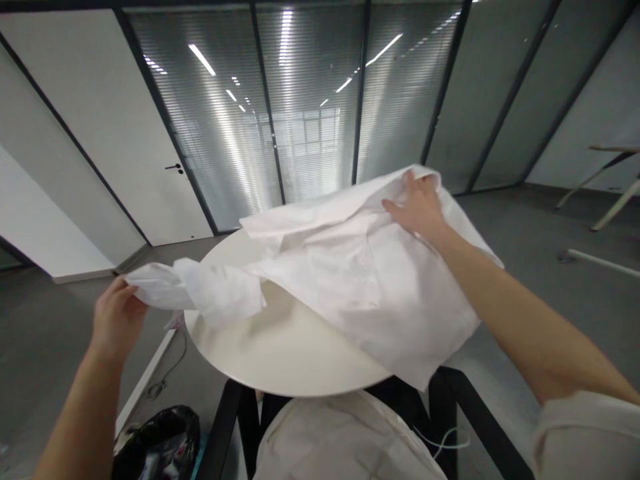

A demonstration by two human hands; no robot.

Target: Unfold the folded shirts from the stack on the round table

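Note:
A white shirt [345,267], crumpled and partly spread, stretches across a round white table [290,353] and hangs past its right side. At the far left my left hand [117,310] is closed, pinching the end of what looks like a sleeve beyond the table's edge. My right hand [420,203] grips the cloth near its upper right corner, thumb apart and fingertips partly hidden in a fold. Between the hands the fabric is raised in places, with loose edges at the front and back.
A black-lined bin [160,443] with rubbish stands at lower left, near a cable [160,387] on the floor. Black chair armrests [225,427] flank my lap. Behind the table are glass partitions [315,100] and a white door [110,120]. Another table [613,150] stands far right.

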